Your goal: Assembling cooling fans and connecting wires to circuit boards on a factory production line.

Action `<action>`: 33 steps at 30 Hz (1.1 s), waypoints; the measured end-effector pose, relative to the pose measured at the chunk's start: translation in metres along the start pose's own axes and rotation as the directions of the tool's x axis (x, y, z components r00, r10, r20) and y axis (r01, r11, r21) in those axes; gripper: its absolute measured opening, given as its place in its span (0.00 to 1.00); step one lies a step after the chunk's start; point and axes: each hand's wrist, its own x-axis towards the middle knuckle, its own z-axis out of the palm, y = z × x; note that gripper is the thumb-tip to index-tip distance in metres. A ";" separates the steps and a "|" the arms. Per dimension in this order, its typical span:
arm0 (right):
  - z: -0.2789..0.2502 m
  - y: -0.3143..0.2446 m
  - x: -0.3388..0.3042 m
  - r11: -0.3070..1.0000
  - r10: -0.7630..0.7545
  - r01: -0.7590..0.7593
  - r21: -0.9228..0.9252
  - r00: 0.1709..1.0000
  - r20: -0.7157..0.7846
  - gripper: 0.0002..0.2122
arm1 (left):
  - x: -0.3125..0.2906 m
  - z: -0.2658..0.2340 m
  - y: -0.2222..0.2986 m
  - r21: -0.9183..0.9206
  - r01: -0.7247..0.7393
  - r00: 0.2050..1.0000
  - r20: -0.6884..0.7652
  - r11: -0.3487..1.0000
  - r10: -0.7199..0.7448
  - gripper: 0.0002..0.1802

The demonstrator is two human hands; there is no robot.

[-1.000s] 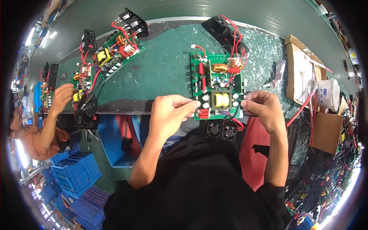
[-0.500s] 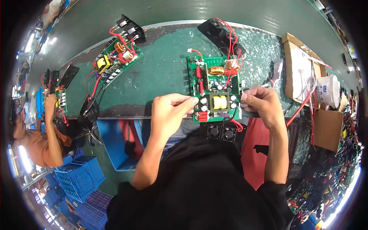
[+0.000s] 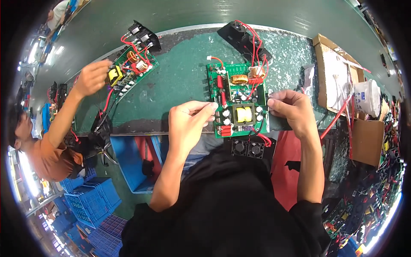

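A green circuit board [image 3: 236,95] with copper coils, red capacitors and a yellow-wrapped transformer [image 3: 244,115] lies at the bench's near edge. My left hand [image 3: 186,124] is closed, thumb and fingers pinching at the board's left edge. On the opposite edge my right hand [image 3: 294,112] is pinched as well, with its fingertips partly hiding that edge. Red wires run from the board to a black panel with sockets [image 3: 244,38] behind it. Two small black fans [image 3: 247,148] hang below the near edge on red and black leads.
To the left, a co-worker's hand [image 3: 91,78] reaches to a second circuit board [image 3: 130,70] wired to a black socket panel. A cardboard tray [image 3: 322,77], a white tub [image 3: 367,98] and a red rod [image 3: 336,118] are at the right. Blue crates [image 3: 92,203] stand lower left.
The co-worker's hand has moved up and right to the second board. My hands stay at the board's two edges, my right hand shifted slightly up and my left thumb raised a little.
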 end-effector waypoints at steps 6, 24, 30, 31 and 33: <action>0.003 -0.006 0.001 0.990 0.007 -0.008 -0.139 1.000 -0.009 0.08 | 0.000 0.001 0.003 0.022 0.017 1.000 -0.008 1.000 -0.017 0.11; 0.007 -0.010 0.012 0.992 -0.037 0.032 -0.122 0.999 -0.039 0.06 | 0.001 0.003 0.005 0.039 0.016 1.000 -0.019 0.999 -0.016 0.13; 0.002 0.008 -0.003 0.998 -0.034 0.035 0.060 0.999 -0.024 0.08 | 0.000 0.002 0.003 0.027 0.008 1.000 -0.010 1.000 -0.008 0.13; 0.003 0.006 -0.003 0.998 -0.030 0.032 0.060 0.999 -0.025 0.08 | 0.000 0.002 0.003 0.027 0.011 1.000 -0.009 1.000 -0.011 0.13; 0.005 -0.001 -0.001 0.998 0.022 -0.025 -0.063 0.998 -0.059 0.08 | 0.001 0.002 0.002 0.016 0.008 1.000 0.000 1.000 -0.008 0.13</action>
